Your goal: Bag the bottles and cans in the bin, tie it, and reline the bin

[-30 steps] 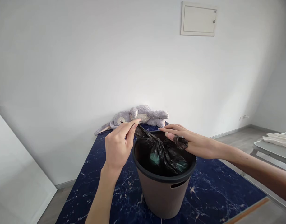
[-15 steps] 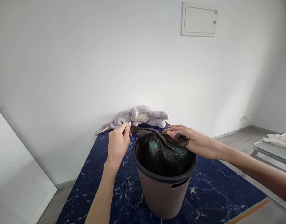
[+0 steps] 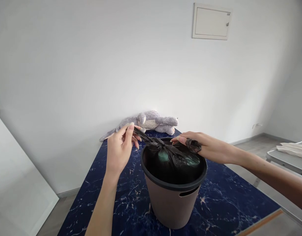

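A taupe trash can [image 3: 171,206] with a dark rim stands on the blue marbled tabletop [image 3: 131,200]. Inside it sits a black plastic garbage bag [image 3: 175,157], its top gathered and twisted, with greenish shapes showing faintly through the film. To the left of the rim, my left hand [image 3: 120,147] pinches one stretched end of the bag between thumb and fingers. Over the right side of the rim, my right hand [image 3: 196,144] grips the other end, and a bunched tip of plastic sticks out by the thumb.
A grey plush toy [image 3: 148,123] lies on its side against the wall, behind the can. At the left stands a white panel [image 3: 18,180]. On the right, a grey folding table or rack [image 3: 286,159] bears a pale cloth [image 3: 293,149]. A wall hatch [image 3: 211,21] is higher up.
My left hand has moved left and a little toward me, drawing its bag end into a longer, tighter strand. The bag's gathered middle sits lower and flatter. My right hand stays nearly in place.
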A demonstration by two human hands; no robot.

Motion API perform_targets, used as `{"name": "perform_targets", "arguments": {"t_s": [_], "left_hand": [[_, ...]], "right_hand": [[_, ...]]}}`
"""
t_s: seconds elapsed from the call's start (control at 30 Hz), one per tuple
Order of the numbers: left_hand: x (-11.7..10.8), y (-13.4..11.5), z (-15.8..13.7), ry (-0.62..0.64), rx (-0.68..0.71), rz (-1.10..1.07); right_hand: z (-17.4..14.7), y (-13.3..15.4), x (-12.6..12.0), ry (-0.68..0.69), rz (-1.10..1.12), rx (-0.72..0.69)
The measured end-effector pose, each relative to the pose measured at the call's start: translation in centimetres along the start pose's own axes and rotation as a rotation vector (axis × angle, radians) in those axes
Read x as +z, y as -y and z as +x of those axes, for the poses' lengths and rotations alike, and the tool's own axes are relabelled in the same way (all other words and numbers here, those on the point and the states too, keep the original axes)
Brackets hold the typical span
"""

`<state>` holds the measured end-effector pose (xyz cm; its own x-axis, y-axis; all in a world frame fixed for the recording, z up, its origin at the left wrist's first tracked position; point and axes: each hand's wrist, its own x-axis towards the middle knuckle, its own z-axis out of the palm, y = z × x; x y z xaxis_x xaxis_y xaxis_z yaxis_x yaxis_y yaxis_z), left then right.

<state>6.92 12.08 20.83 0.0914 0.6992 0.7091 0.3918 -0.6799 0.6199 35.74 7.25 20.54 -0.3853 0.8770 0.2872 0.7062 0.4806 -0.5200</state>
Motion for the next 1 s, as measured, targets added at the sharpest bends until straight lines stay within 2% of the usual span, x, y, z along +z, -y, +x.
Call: {"name": "perform_targets", "arguments": {"t_s": [0.1, 0.23, 0.43, 0.63, 0.83, 1.0], "left_hand": [[-0.3, -1.9, -0.7, 0.039, 0.021, -0.108], [-0.3, -3.1, -1.4, 0.065, 0.035, -0.132], [-0.3, -3.4, -1.7, 0.061, 0.049, -0.133], [-0.4, -3.2, -1.7, 0.075, 0.043, -0.137], [-1.1, -3.0, -1.4, 0.175, -0.018, -0.14], [-0.9, -1.9, -1.1, 0.176, -0.061, -0.096]], "right_hand": [[0.7, 1.5, 0.4, 0.023, -0.02, -0.079], [1.6, 3.3, 1.0, 0.049, -0.074, -0.136], [2.6, 4.8, 1.7, 0.165, -0.123, -0.14], [2.8, 4.3, 2.3, 0.099, -0.165, -0.179], [3.5, 3.1, -0.2, -0.01, 0.038, -0.039], [3.3, 3.4, -2.7, -0.129, 0.429, 0.077]]}}
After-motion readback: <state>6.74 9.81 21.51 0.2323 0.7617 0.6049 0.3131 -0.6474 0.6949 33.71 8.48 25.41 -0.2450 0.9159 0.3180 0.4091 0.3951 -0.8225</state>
